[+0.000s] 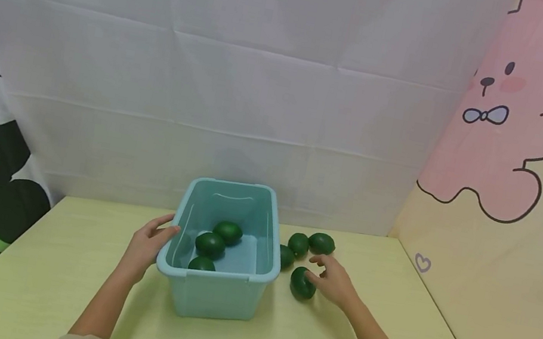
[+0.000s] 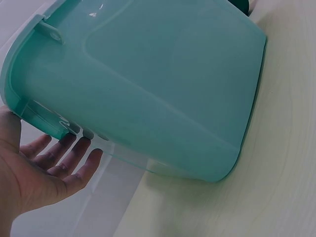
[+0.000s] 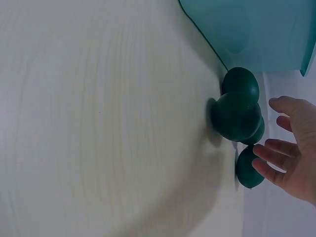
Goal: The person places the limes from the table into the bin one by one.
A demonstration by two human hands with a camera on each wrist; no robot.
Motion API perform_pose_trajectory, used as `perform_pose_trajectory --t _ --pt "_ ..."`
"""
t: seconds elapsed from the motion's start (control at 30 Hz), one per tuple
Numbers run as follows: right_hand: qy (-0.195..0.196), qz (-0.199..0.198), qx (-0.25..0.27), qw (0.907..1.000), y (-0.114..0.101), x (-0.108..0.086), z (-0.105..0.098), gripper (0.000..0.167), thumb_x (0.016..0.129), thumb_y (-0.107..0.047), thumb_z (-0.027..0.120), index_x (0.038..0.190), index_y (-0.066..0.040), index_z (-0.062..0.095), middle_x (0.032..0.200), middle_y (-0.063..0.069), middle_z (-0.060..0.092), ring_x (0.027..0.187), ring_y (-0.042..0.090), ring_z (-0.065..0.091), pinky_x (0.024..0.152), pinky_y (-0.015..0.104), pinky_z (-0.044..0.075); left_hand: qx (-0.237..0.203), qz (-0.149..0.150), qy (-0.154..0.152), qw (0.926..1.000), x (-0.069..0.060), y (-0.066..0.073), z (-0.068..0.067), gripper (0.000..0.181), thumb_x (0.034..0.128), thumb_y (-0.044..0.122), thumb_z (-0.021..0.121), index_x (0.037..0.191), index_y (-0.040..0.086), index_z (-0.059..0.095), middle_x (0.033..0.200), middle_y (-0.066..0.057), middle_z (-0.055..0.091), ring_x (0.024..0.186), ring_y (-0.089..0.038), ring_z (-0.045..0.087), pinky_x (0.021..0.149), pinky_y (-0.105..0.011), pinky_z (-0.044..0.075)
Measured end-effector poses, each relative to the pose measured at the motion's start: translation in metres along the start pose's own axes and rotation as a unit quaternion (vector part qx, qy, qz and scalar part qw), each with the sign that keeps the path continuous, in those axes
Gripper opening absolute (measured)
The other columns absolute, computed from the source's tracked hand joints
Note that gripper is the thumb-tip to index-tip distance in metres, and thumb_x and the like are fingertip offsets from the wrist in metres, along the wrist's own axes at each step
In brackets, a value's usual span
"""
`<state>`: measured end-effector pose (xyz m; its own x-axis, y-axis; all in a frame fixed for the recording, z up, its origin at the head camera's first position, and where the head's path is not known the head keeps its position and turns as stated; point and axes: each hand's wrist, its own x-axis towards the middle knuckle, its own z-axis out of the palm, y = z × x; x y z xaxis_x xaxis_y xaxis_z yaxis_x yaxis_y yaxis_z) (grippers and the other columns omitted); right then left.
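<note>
A teal bin (image 1: 222,294) stands on the table with three dark green avocado-like fruits inside, one of them (image 1: 210,245) near its middle. My left hand (image 1: 146,245) holds the bin's left rim, thumb over the edge and fingers along the outer wall, as the left wrist view (image 2: 49,168) shows. Right of the bin lie several more green fruits. My right hand (image 1: 333,280) is beside the nearest one (image 1: 303,283), fingers parted and curved; in the right wrist view the hand (image 3: 291,153) has nothing between its fingers and the fruit (image 3: 236,116) lies to its left.
Behind the near fruit, others (image 1: 321,244) sit close together by the bin's right side. A pale cloth wall (image 1: 241,91) rises behind the table (image 1: 40,274), and a side wall with a pink bear drawing (image 1: 510,145) borders it on the right.
</note>
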<state>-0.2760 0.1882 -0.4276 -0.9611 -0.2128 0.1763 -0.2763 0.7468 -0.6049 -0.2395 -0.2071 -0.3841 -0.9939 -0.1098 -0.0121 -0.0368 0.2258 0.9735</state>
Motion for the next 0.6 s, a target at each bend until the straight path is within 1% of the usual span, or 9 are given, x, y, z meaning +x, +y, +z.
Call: perform_pose_trajectory --t 0.1,0.23,0.33,0.47,0.6 --pt "-0.011 0.007 0.007 0.9999 0.004 -0.002 0.005 0.041 0.085 -0.025 0.069 0.12 -0.006 0.058 0.119 0.017 0.059 0.084 0.018 0.06 0.071 0.033 0.049 -0.003 0.0 0.001 1.0 0.0 0.001 0.0 0.061 0.094 0.044 0.051 0.144 0.015 0.035 0.138 -0.023 0.046 0.109 -0.025 0.059 0.082 -0.033 0.053" --pt "-0.021 0.02 0.013 0.9995 0.006 -0.004 0.01 0.049 0.084 -0.027 0.07 0.126 -0.005 0.054 0.124 0.017 0.056 0.088 0.022 0.061 0.075 0.037 0.05 -0.004 0.0 0.001 1.0 0.0 0.001 0.0 0.061 0.094 0.044 0.051 0.145 0.015 0.034 0.138 -0.023 0.046 0.108 -0.024 0.06 0.082 -0.034 0.053" --pt "-0.026 0.031 0.021 0.9989 0.008 -0.005 0.014 0.053 0.084 -0.029 0.07 0.128 -0.005 0.053 0.127 0.017 0.055 0.094 0.027 0.061 0.08 0.041 0.05 -0.004 -0.002 0.001 1.0 0.0 0.001 0.0 0.061 0.0938 0.044 0.051 0.145 0.015 0.034 0.138 -0.023 0.046 0.108 -0.024 0.06 0.082 -0.034 0.053" --pt "-0.039 0.048 0.039 0.9974 0.009 -0.006 0.019 0.056 0.083 -0.033 0.07 0.128 -0.006 0.051 0.123 0.018 0.057 0.105 0.032 0.058 0.085 0.046 0.048 -0.008 -0.005 0.002 1.0 0.001 0.0 0.0 0.061 0.0939 0.044 0.052 0.145 0.015 0.034 0.138 -0.023 0.046 0.107 -0.023 0.06 0.082 -0.033 0.054" --pt "-0.054 0.059 0.054 0.9953 0.008 -0.007 0.023 0.058 0.082 -0.035 0.071 0.129 -0.007 0.05 0.118 0.017 0.06 0.106 0.033 0.057 0.086 0.047 0.047 -0.007 -0.005 0.001 1.0 0.001 -0.001 0.0 0.061 0.094 0.043 0.052 0.145 0.014 0.034 0.138 -0.024 0.046 0.108 -0.023 0.06 0.082 -0.034 0.053"
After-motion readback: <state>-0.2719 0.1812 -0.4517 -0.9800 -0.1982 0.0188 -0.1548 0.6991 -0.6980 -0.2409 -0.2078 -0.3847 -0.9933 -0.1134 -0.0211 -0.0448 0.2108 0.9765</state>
